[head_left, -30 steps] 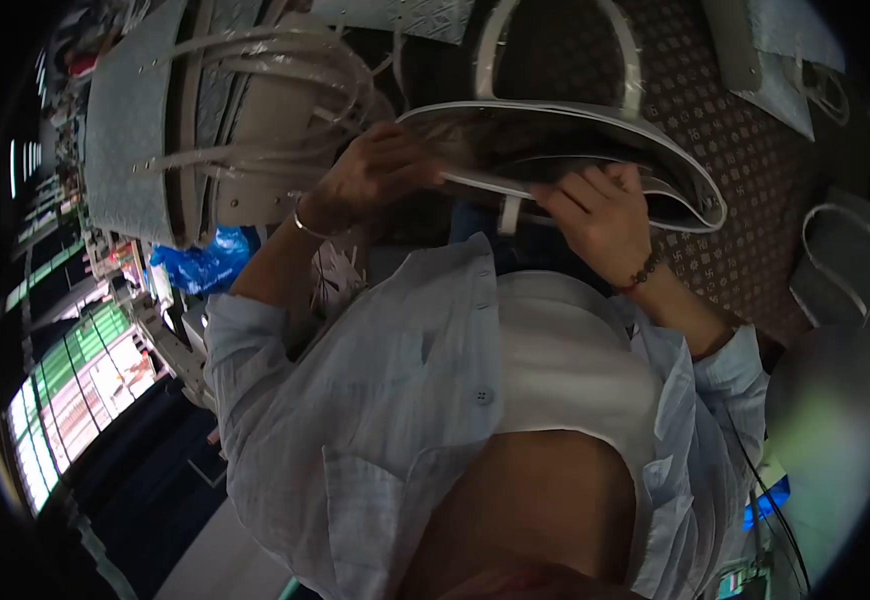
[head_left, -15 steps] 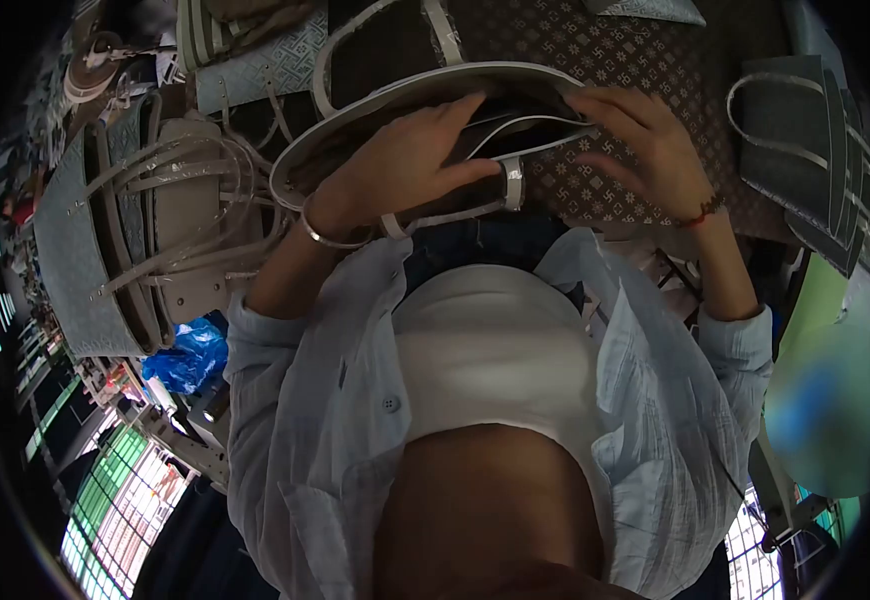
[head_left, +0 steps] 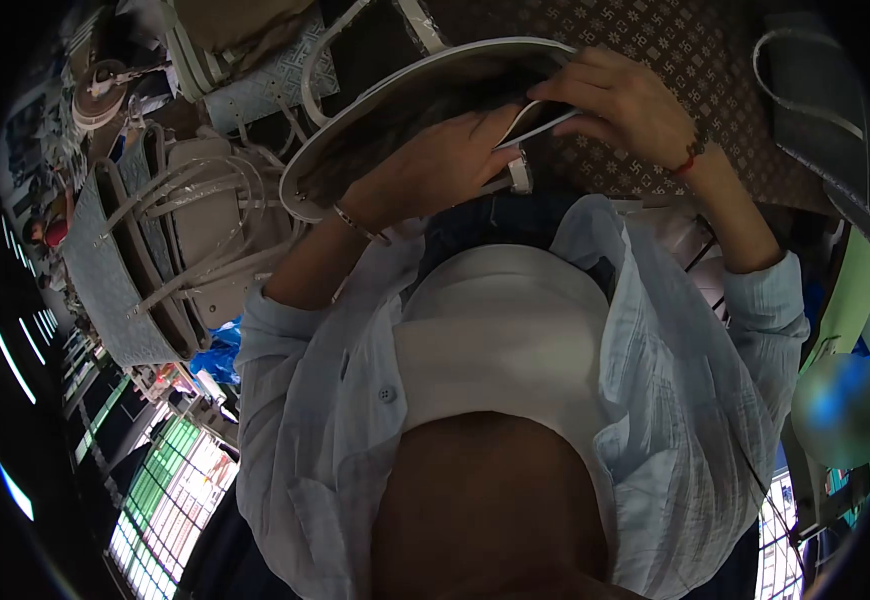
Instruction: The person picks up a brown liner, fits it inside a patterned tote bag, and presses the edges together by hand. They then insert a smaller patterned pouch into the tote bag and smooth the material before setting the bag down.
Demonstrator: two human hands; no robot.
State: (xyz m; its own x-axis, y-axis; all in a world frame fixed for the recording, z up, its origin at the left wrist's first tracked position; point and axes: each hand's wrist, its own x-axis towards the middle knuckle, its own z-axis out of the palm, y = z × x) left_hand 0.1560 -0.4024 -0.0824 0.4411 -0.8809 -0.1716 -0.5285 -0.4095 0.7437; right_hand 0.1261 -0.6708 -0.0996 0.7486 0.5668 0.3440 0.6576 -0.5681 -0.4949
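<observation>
Nearest the camera is the person's pale blue open shirt (head_left: 655, 400) over a white top, with both forearms raised away from the body; no writing can be read anywhere. The left hand (head_left: 445, 165), a thin bangle at its wrist, curls its fingers into the open mouth of the dark brown patterned tote bag with pale trim (head_left: 435, 90), while the right hand (head_left: 620, 100), a red beaded bracelet at its wrist, pinches the bag's pale rim from the other side. Beyond, to the left, hang several grey-white handbags with long straps (head_left: 165, 240).
</observation>
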